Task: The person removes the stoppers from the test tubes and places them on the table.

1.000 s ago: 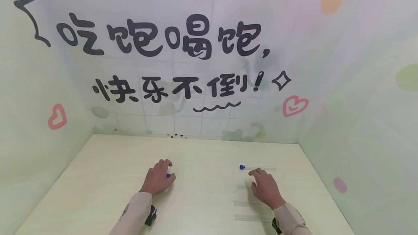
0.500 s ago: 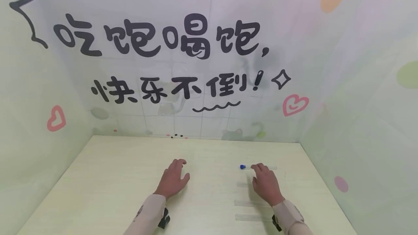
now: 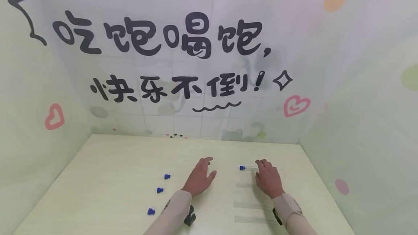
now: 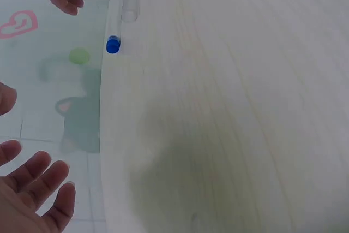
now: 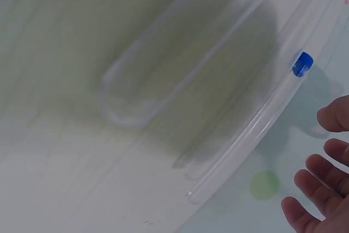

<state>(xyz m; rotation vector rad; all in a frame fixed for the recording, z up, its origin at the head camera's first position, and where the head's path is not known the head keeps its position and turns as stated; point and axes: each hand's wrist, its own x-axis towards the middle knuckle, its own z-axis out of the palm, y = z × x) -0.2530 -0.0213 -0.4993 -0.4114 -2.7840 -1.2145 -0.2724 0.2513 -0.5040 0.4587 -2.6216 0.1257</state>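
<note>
In the head view my left hand [image 3: 200,177] hovers over the middle of the table, fingers loosely bent and holding nothing. My right hand [image 3: 269,178] hangs above the right side with relaxed fingers, hiding part of a clear test tube [image 3: 250,168] with a blue cap on its left end. The right wrist view shows that hand's fingers [image 5: 319,178] apart from the capped tube. Three uncapped clear tubes lie nearer me, among them the nearest tube [image 3: 249,219]; my right hand and forearm cover parts of them. Left of my left arm lie three loose blue caps [image 3: 160,190].
The pale wooden table [image 3: 107,169] meets a printed back wall [image 3: 183,122] and side walls at left and right. All the tubes lie roughly parallel, pointing left to right.
My left hand has moved right, away from the blue caps, which are now uncovered. My right hand has shifted slightly right and farther away, over the capped tube.
</note>
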